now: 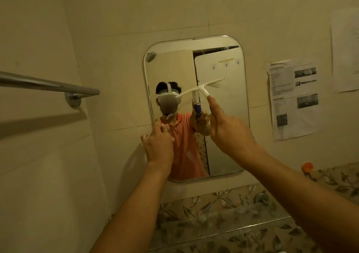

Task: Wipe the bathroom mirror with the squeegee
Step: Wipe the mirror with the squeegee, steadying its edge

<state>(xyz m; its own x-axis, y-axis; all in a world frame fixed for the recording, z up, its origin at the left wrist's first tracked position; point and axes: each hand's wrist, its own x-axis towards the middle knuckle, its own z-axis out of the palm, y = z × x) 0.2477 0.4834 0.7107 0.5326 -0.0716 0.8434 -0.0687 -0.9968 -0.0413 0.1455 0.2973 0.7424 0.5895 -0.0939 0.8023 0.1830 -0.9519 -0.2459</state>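
Note:
A rounded rectangular mirror [229, 136] hangs on the beige tiled wall ahead. A white squeegee [202, 89] with a blue-and-white handle rests its long blade on the glass, slanting up to the right across the mirror's middle. My right hand [229, 128] grips the handle from below, index finger stretched along it. My left hand [159, 144] lies against the mirror's lower left edge, fingers spread on the frame and wall. The glass reflects a person in an orange shirt and a headset, and a white door behind.
A metal towel bar [48, 86] juts out from the left wall at head height. Printed paper sheets [295, 99] are taped to the wall right of the mirror. Leaf-patterned tiles [223, 210] and a small orange hook [308, 167] lie below.

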